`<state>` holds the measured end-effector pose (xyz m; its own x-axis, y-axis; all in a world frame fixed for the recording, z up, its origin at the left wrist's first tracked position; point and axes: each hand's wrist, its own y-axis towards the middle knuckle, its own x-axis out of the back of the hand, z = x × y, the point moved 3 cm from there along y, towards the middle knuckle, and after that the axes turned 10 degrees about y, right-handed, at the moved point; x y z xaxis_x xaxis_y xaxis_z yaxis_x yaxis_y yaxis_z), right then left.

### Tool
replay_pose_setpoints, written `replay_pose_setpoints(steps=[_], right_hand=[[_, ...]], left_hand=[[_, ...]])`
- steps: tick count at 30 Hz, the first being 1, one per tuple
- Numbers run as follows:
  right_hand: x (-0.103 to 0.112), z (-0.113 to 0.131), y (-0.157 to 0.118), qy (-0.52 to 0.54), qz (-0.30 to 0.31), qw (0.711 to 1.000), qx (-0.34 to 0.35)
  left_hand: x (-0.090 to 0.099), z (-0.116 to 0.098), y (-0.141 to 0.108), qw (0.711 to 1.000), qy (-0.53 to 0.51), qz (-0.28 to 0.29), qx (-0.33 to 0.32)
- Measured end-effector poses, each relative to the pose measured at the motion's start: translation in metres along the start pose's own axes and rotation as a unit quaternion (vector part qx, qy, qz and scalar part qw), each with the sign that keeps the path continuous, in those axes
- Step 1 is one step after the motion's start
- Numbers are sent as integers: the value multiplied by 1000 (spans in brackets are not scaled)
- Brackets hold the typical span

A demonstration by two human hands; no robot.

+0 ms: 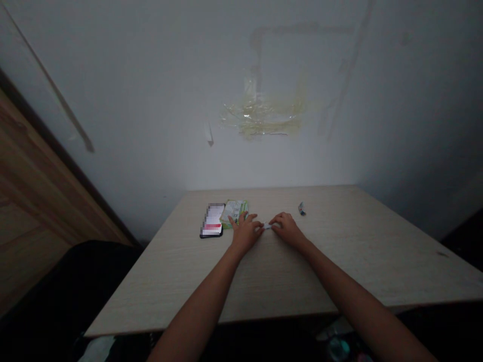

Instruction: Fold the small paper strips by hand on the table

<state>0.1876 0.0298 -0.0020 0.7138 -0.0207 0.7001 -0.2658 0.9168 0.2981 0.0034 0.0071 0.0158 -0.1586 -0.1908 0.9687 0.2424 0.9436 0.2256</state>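
A small, flat white piece [267,226], perhaps paper, lies low over the table between my two hands. At its left end, my left hand [246,234] pinches it between thumb and index finger, with the other fingers spread toward a green and white packet [234,207]. My right hand [290,231] has its fingers curled and closed on the right end of the same piece. The packet is partly covered by my left fingers, and its left edge meets a phone [212,221] with a lit, partly blurred screen.
A small crumpled wrapper [302,208] sits beyond my right hand on the pale wooden table [181,271]. The table's back edge meets a grey wall [151,100] with peeling clear tape [264,118]. Dark objects lie below the front edge.
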Motion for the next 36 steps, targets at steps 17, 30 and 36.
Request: replay_pose_setpoints(steps=[17, 30, 36], right_hand=[[-4, -12, 7, 151, -60, 986, -30], [-8, -13, 9, 240, -39, 969, -39], [-9, -13, 9, 234, -28, 971, -43]], left_hand=[[-4, -7, 2, 997, -71, -23, 10], [-5, -8, 4, 991, -128, -41, 11], [-7, -5, 5, 990, -131, -56, 16]])
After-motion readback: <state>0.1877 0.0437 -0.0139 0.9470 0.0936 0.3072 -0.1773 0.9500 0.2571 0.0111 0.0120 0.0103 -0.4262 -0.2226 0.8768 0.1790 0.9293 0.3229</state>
